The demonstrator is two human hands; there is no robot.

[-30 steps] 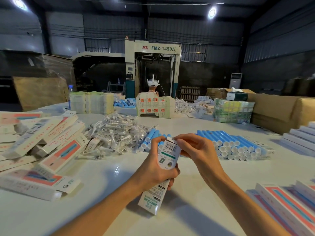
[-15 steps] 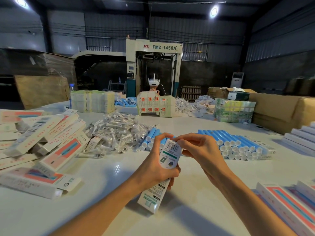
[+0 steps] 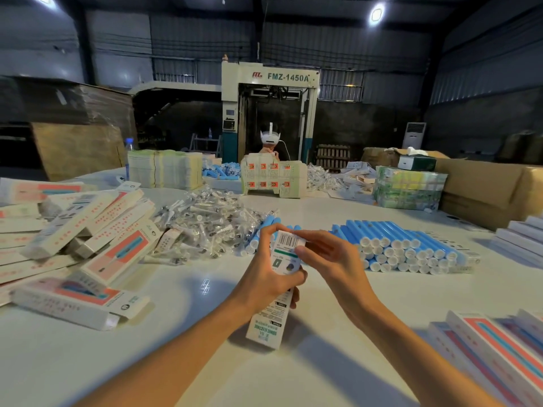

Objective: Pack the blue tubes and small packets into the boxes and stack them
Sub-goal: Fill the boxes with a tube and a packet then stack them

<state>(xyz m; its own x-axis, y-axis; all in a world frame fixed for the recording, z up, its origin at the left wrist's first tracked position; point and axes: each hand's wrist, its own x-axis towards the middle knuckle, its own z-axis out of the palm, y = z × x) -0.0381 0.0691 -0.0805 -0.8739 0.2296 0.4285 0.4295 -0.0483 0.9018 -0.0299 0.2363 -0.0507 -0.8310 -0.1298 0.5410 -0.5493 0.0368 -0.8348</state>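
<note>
A long white box [image 3: 269, 321] with a barcode at its top end stands tilted on the white table [image 3: 293, 377]. My left hand [image 3: 266, 274] grips its upper half. My right hand [image 3: 329, 257] has its fingers curled on the box's top end, at the barcode flap. Behind my hands lies a small group of blue tubes [image 3: 258, 233]. A larger stack of blue tubes [image 3: 405, 248] lies to the right. A heap of small clear packets [image 3: 205, 227] sits left of centre.
Loose unfilled boxes [image 3: 82, 239] are piled at the left. Packed boxes [image 3: 499, 356] are stacked at the lower right, and white ones [image 3: 523, 239] at the far right. Across the table sits another person [image 3: 269, 142] behind cartons [image 3: 273, 179]. Brown cardboard boxes [image 3: 493, 189] stand at the right.
My right hand's fingers have pressed the top flap down onto the box end. The left hand keeps its grip and the box has hardly moved.
</note>
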